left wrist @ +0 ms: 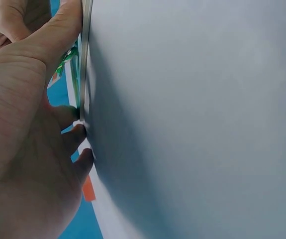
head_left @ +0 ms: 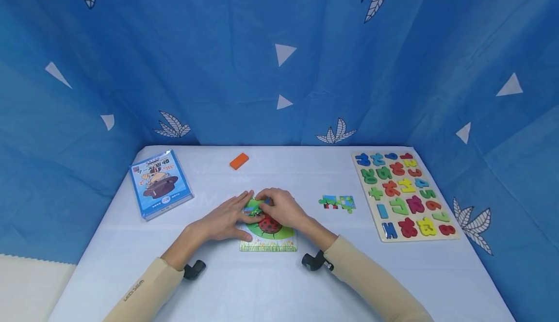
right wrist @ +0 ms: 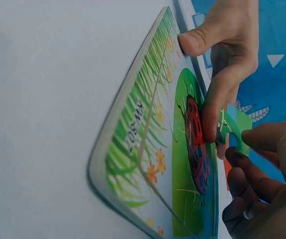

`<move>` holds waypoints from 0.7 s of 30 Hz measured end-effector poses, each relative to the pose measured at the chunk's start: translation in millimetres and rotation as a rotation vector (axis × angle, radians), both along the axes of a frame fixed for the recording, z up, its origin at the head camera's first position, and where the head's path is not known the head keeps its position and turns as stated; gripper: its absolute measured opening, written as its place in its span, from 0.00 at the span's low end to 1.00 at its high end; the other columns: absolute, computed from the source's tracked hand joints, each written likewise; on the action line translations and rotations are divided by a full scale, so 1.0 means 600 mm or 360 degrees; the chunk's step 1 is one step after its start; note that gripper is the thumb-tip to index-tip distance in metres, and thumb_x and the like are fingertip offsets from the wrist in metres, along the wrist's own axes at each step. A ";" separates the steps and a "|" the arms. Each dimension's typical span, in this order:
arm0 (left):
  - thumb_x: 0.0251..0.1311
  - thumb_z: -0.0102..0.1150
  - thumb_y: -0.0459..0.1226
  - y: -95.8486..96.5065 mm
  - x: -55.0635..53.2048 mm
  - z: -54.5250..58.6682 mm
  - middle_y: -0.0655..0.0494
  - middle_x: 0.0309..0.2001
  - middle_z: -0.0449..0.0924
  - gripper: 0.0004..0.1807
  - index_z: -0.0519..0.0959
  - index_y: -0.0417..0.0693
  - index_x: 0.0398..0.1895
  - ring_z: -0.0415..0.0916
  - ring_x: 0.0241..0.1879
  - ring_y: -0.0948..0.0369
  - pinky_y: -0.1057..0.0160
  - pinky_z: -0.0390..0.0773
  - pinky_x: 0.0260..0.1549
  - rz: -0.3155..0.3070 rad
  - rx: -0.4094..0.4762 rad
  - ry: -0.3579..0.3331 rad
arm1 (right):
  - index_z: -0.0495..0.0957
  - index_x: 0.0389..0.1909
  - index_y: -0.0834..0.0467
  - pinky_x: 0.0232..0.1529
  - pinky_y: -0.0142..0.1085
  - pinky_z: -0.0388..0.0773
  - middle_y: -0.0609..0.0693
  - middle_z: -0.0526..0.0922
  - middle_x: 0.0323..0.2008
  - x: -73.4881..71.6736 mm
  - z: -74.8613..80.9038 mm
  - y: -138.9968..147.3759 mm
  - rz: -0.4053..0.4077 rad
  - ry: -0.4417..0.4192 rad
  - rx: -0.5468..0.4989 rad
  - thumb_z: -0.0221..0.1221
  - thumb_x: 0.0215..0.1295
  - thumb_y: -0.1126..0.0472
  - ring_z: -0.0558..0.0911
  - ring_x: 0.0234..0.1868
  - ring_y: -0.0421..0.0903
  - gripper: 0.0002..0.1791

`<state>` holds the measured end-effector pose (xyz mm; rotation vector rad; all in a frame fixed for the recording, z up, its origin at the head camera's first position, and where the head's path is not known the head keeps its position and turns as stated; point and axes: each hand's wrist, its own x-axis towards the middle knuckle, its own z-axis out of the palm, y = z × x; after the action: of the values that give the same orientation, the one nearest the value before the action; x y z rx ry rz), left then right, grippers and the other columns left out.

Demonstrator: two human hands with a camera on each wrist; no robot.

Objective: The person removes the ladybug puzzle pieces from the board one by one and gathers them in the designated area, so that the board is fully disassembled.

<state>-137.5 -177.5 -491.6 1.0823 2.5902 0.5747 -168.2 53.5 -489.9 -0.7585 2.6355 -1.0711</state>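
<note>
Pinching a blue-green jigsaw pc [right wrist: 239,119] btwn thumb and fingers, our R hand [head_left: 281,208] has it at the far side of the ladybug puzzle tray [head_left: 268,247], beside our L hand [head_left: 224,217], which is spread flat-ish w/ thumb on the tray's left border, gripping nothing. Two loose pcs [head_left: 330,202] lie rightward, nearer R. Number board [head_left: 392,218] (beyond them) holds numerals; can't tell the card-game box's [head_left: 161,184] contents.
</note>
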 end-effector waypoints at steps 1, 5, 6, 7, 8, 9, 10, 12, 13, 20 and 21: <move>0.56 0.67 0.59 -0.001 0.000 -0.001 0.38 0.80 0.42 0.36 0.74 0.65 0.69 0.40 0.79 0.41 0.37 0.50 0.73 0.0000 0.0001 0.0006 | 0.83 0.53 0.49 0.40 0.32 0.78 0.42 0.84 0.47 0.001 0.000 -0.001 0.0003 -0.0001 -0.0011 0.61 0.71 0.56 0.78 0.36 0.36 0.12; 0.56 0.67 0.59 -0.002 0.000 -0.004 0.38 0.80 0.43 0.35 0.74 0.66 0.69 0.40 0.79 0.42 0.37 0.50 0.73 0.0010 0.0003 0.0009 | 0.82 0.51 0.47 0.37 0.30 0.78 0.40 0.84 0.45 0.004 0.000 -0.004 0.0016 0.0009 -0.0044 0.61 0.71 0.56 0.78 0.34 0.35 0.11; 0.56 0.67 0.59 -0.002 0.000 -0.004 0.39 0.80 0.43 0.35 0.74 0.66 0.69 0.40 0.79 0.42 0.38 0.49 0.73 0.0015 -0.0001 0.0002 | 0.82 0.51 0.47 0.37 0.30 0.78 0.40 0.84 0.44 0.004 0.001 -0.005 0.0020 0.0015 -0.0052 0.61 0.71 0.56 0.78 0.33 0.35 0.10; 0.56 0.67 0.60 -0.002 0.000 -0.004 0.39 0.80 0.43 0.35 0.74 0.67 0.69 0.39 0.79 0.43 0.38 0.49 0.74 0.0021 -0.0006 -0.0006 | 0.82 0.50 0.47 0.37 0.31 0.78 0.40 0.84 0.43 0.005 0.001 -0.006 0.0023 0.0018 -0.0062 0.61 0.71 0.56 0.78 0.34 0.35 0.10; 0.56 0.67 0.60 -0.002 0.000 -0.004 0.40 0.80 0.43 0.35 0.74 0.67 0.69 0.39 0.80 0.43 0.38 0.48 0.74 0.0027 -0.0011 -0.0015 | 0.82 0.50 0.47 0.37 0.31 0.78 0.40 0.84 0.43 0.005 0.002 -0.006 0.0025 0.0025 -0.0070 0.61 0.71 0.56 0.79 0.34 0.35 0.09; 0.56 0.66 0.60 -0.002 -0.001 -0.004 0.41 0.80 0.43 0.35 0.73 0.68 0.69 0.39 0.80 0.44 0.39 0.48 0.74 0.0030 -0.0017 -0.0021 | 0.82 0.49 0.47 0.38 0.31 0.78 0.39 0.84 0.42 0.005 0.002 -0.006 0.0028 0.0026 -0.0080 0.61 0.71 0.56 0.79 0.34 0.35 0.09; 0.56 0.66 0.60 -0.002 -0.001 -0.004 0.41 0.80 0.43 0.35 0.73 0.68 0.69 0.39 0.80 0.44 0.39 0.48 0.74 0.0030 -0.0020 -0.0019 | 0.82 0.49 0.46 0.39 0.31 0.79 0.38 0.84 0.42 0.005 0.001 -0.006 0.0028 0.0022 -0.0090 0.61 0.72 0.56 0.79 0.36 0.35 0.09; 0.56 0.67 0.60 -0.002 -0.001 -0.005 0.40 0.80 0.44 0.35 0.74 0.67 0.69 0.40 0.79 0.43 0.38 0.50 0.73 0.0019 -0.0011 -0.0002 | 0.82 0.49 0.46 0.43 0.33 0.79 0.38 0.84 0.43 0.005 0.000 -0.005 0.0030 0.0003 -0.0133 0.60 0.72 0.56 0.80 0.39 0.35 0.08; 0.56 0.67 0.60 -0.002 -0.001 -0.005 0.41 0.80 0.45 0.35 0.74 0.67 0.69 0.40 0.79 0.42 0.37 0.50 0.73 0.0016 -0.0009 0.0006 | 0.82 0.49 0.46 0.44 0.33 0.79 0.37 0.84 0.43 0.004 0.000 -0.003 0.0029 -0.0012 -0.0163 0.60 0.72 0.56 0.80 0.40 0.35 0.08; 0.55 0.67 0.60 -0.001 -0.002 -0.006 0.38 0.80 0.45 0.36 0.74 0.67 0.68 0.41 0.79 0.41 0.37 0.51 0.73 0.0016 -0.0004 0.0023 | 0.81 0.48 0.46 0.48 0.38 0.81 0.40 0.84 0.44 -0.004 0.013 0.023 -0.0012 -0.0079 -0.0377 0.60 0.72 0.56 0.82 0.44 0.38 0.07; 0.55 0.67 0.60 0.000 -0.002 -0.006 0.38 0.80 0.44 0.36 0.74 0.67 0.68 0.41 0.79 0.40 0.37 0.51 0.73 0.0016 -0.0007 0.0023 | 0.81 0.48 0.46 0.48 0.38 0.81 0.40 0.84 0.44 -0.005 0.017 0.029 -0.0024 -0.0089 -0.0393 0.60 0.72 0.57 0.82 0.43 0.39 0.07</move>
<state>-138.8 -177.5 -495.4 1.0765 2.6099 0.5651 -171.3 70.8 -479.9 -0.7427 2.4949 -1.4186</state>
